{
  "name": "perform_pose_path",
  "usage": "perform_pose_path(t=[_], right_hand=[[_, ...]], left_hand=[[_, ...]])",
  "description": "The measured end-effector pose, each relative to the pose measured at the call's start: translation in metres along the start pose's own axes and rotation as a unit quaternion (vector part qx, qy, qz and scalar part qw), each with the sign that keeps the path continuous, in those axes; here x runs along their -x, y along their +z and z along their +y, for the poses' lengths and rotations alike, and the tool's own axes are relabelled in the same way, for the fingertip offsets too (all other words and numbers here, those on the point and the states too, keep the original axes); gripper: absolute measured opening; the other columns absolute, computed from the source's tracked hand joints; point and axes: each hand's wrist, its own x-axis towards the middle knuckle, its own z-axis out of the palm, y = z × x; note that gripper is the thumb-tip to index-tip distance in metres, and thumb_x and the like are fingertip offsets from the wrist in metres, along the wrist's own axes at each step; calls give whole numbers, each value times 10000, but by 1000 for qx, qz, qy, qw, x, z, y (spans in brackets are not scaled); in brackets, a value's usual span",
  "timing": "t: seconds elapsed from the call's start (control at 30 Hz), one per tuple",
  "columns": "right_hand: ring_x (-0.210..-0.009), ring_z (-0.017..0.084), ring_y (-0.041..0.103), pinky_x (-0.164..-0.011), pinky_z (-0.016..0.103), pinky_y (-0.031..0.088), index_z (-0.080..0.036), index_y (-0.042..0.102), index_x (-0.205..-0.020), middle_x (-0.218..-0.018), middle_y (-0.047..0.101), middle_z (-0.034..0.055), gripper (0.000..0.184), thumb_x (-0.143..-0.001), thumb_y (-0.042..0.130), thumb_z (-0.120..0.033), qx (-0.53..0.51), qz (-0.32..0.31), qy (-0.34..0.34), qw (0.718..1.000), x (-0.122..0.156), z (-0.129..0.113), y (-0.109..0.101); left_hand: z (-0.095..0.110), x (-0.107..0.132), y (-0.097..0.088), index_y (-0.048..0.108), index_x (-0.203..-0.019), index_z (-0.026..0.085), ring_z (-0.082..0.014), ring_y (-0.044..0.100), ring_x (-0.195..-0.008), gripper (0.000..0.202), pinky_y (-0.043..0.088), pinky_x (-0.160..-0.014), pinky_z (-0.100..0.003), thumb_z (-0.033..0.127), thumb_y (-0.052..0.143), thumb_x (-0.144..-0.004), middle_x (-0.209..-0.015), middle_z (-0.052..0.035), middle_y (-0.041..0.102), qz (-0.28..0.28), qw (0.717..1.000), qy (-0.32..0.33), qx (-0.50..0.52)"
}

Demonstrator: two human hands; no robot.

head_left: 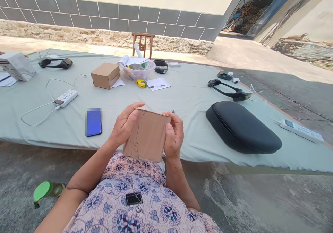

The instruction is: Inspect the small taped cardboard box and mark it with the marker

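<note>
Over our lap, just before the near edge of the grey-green cloth (182,97), we hold a flat brown cardboard piece (147,136) upright between both hands. Our left hand (125,123) closes on its upper left corner, fingers curled over the top edge and thumb pressed on the face. Our right hand (173,136) clasps the right edge, thumb lying flat on the front. Faint scratch lines mark the lower left of the cardboard.

On the cloth, a blue phone (93,122) lies just left of our left hand, and a black padded case (243,127) rests to the right, well apart. Farther back stand a small cardboard box (105,75), a clear plastic bowl (137,70) and a yellow tape measure (141,83). A green-capped bottle (47,190) lies on the ground by our left arm.
</note>
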Motion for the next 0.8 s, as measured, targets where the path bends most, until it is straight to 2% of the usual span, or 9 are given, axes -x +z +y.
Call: perform_pose_path(t=[0.13, 0.23, 0.37, 0.47, 0.57, 0.7, 0.8], right_hand=[[-1084, 217, 621, -957, 388, 502, -230, 592, -1171, -1157, 654, 68, 315, -937, 439, -376, -5, 45, 21, 999, -7, 4, 3], [-1026, 206, 625, -907, 371, 506, -227, 600, -1155, -1127, 654, 55, 324, -927, 465, -413, -25, 53, 42, 997, -13, 8, 2], [-1043, 210, 616, -916, 372, 490, -222, 602, -1145, -1142, 642, 57, 343, -906, 475, -432, -30, 76, 70, 994, -21, 17, -5], [-1059, 211, 608, -935, 374, 477, -213, 603, -1132, -1137, 642, 55, 352, -885, 480, -431, -33, 101, 90, 990, -25, 23, -11], [-1006, 204, 608, -898, 360, 480, -199, 608, -1103, -1083, 649, 50, 354, -861, 487, -428, -33, 122, 101, 987, -26, 23, -14], [-965, 197, 609, -873, 348, 481, -192, 611, -1094, -1043, 654, 45, 354, -855, 496, -427, -31, 128, 105, 986, -25, 22, -14], [-973, 197, 609, -881, 349, 480, -194, 610, -1111, -1051, 654, 45, 354, -872, 496, -429, -32, 124, 94, 987, -22, 23, -14]], left_hand=[[-10, 6, -1, 426, -1506, 268, -282, 358, -1485, 604, 248, -1257, -426, 475, 524, -948, -1603, -34, 401, -61, 997, -33, 28], [-14, 10, -2, 286, -1575, 302, -299, 219, -1545, 732, 149, -1285, -449, 475, 563, -920, -1679, -9, 234, -102, 993, -60, 28], [-16, 16, -5, 230, -1595, 297, -332, 165, -1557, 859, 152, -1286, -470, 547, 604, -864, -1700, -10, 152, -163, 983, -78, 42], [-19, 22, -6, 221, -1601, 298, -345, 76, -1571, 912, 116, -1289, -486, 582, 630, -837, -1707, -4, 98, -197, 976, -90, 8], [-22, 28, -4, 220, -1602, 303, -332, 28, -1576, 894, 89, -1288, -499, 559, 630, -850, -1707, -1, 82, -205, 975, -74, -34], [-21, 34, 0, 254, -1592, 307, -309, 121, -1570, 753, 142, -1285, -491, 467, 552, -919, -1690, 0, 181, -169, 982, -39, -72], [-15, 37, 1, 290, -1580, 307, -291, 159, -1565, 686, 155, -1284, -491, 443, 515, -946, -1676, -3, 238, -151, 982, -53, -103]])
